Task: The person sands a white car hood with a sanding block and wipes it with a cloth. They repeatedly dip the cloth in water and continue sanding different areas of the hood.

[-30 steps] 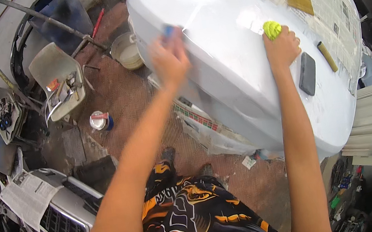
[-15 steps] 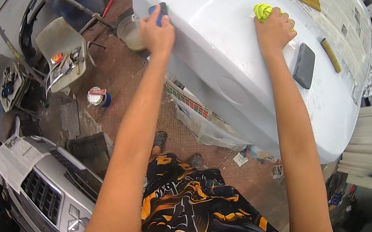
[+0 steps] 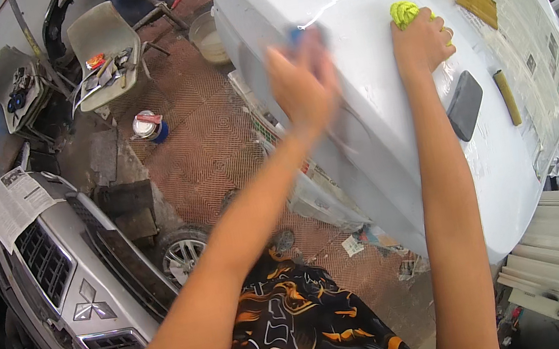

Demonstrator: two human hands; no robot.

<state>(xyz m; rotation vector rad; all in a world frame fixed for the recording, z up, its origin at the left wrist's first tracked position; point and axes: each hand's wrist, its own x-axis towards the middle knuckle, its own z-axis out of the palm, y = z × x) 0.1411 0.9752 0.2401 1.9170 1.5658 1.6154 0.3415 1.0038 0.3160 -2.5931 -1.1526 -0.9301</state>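
Observation:
My left hand (image 3: 305, 85), smeared by motion, is closed on a small blue and dark sanding block (image 3: 304, 35) pressed to the curved edge of a pale white car panel (image 3: 355, 51). Farther right, my right hand (image 3: 424, 43) grips a crumpled neon-yellow cloth (image 3: 404, 13) and rests on the wet, shiny top of the panel. Just below that hand lies a dark grey rectangular block (image 3: 465, 106). Beside it is a narrow tan-brown strip (image 3: 507, 97), and a wider brown piece (image 3: 476, 2) sits on the newspaper masking.
Newspaper masking (image 3: 526, 33) covers the panel's far right. A bucket of cloudy water (image 3: 208, 38) stands left of the panel. On the floor are a paint can (image 3: 150, 127) and a wheel (image 3: 184, 253). Chairs (image 3: 106, 44) hold tools; a silver car front (image 3: 65, 262) is at lower left.
My left hand has moved right and nearer along the panel's edge with the sanding block. My right hand keeps its grip on the cloth in about the same spot. The view has shifted slightly.

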